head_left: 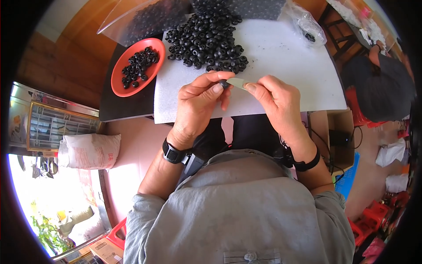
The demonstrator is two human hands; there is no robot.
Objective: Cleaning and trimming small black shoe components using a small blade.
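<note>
My left hand pinches one small black ring-shaped part between thumb and fingers. My right hand holds a small pale blade-like tool whose tip touches that part. Both hands meet over a white sheet on the table. Just beyond them lies a heap of several black ring-shaped parts. A red oval dish to the left holds more of the same parts.
A clear plastic bag of black parts lies at the far left, another small bag at the far right. A white sack sits on the floor to my left. Another person in dark clothes is on the right, beside a cardboard box.
</note>
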